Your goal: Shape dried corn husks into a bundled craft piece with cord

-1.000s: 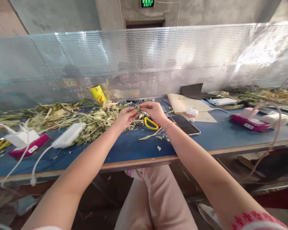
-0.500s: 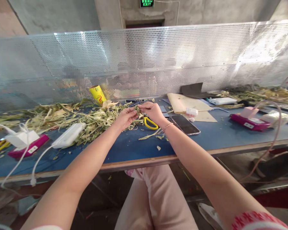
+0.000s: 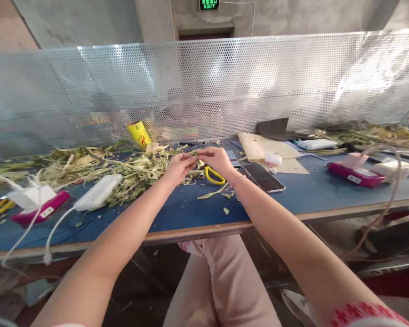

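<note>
Dried plants [image 3: 150,169] litter a blue table [image 3: 303,188] before a perforated screen [image 3: 279,59].

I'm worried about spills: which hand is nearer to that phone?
Right. The right hand is just left of the phone; the left hand is farther left.

One small, dull-green plant piece [image 3: 197,160] is present near the centre of the frame. It is held between the fingers [image 3: 191,159] of the left hand [image 3: 180,168] and right hand [image 3: 220,160], largely covered; outline and tilt cannot be determined.
</note>
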